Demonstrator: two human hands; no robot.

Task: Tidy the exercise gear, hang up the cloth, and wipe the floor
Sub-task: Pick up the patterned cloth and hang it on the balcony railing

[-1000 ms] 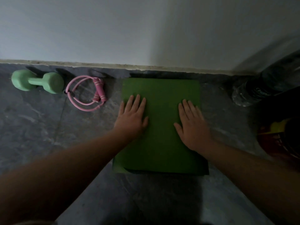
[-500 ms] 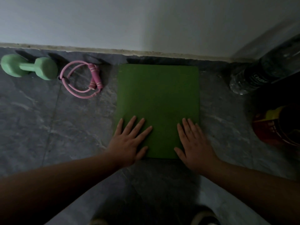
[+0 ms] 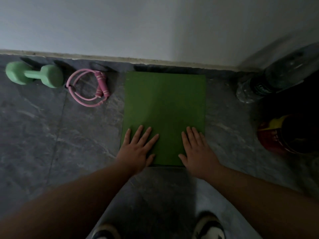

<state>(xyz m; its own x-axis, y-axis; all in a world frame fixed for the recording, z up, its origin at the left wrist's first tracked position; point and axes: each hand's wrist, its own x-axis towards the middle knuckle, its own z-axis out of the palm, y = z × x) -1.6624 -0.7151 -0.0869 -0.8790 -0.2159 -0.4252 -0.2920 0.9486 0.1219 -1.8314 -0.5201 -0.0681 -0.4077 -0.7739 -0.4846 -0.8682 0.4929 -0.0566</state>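
Under both flat, open-fingered palms — left hand (image 3: 136, 150), right hand (image 3: 198, 152) — near edge of the green mat (image 3: 164, 107).

Bare floor (image 3: 43, 135) lies open at nine o'clock of the green mat (image 3: 164, 104). At ten o'clock the pink rope (image 3: 89, 88) and dumbbell (image 3: 34, 75) block the wall side. At two and three o'clock a bottle (image 3: 269, 83) and red container (image 3: 272, 135) crowd the corner.

Dim room, soft grey light falling on the wall (image 3: 155, 23).
Shadow deepens toward the floor's (image 3: 43, 135) right corner; the near forearms blur, the skirting line bows, and no glare anywhere.
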